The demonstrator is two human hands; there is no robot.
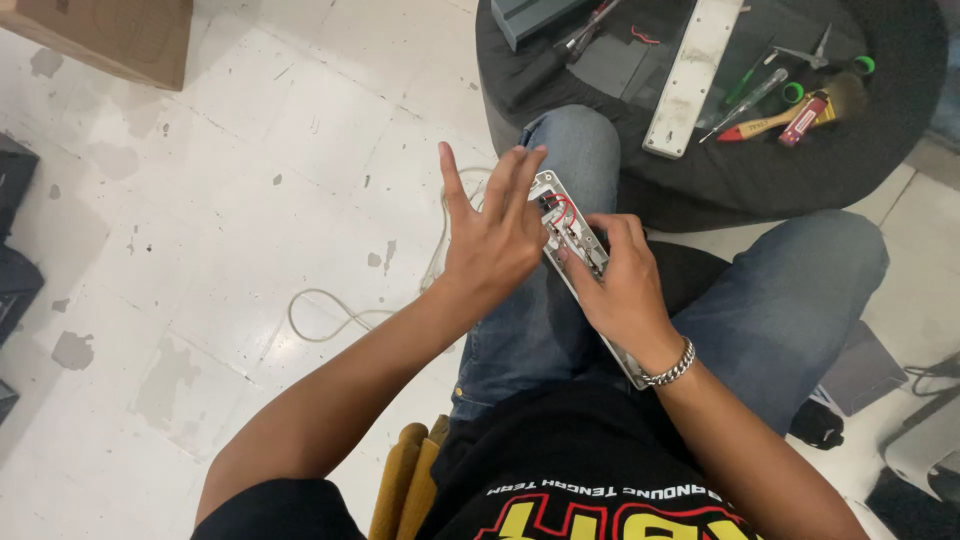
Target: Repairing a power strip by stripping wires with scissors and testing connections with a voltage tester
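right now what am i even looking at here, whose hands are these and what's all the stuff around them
This is one picture from a camera worn on a person's head, looking down at their own lap and hands. The person sits with jeans-clad knees apart. Both hands work on an opened power strip, a long pale casing with red wires showing inside. The right hand, with a metal bracelet at the wrist, grips the strip. The left hand rests its fingers against the strip's upper end. A pale cord trails onto the tiled floor. Ahead stands a dark round table with the strip's white cover, screwdrivers and a brush. A cardboard box sits at top left.
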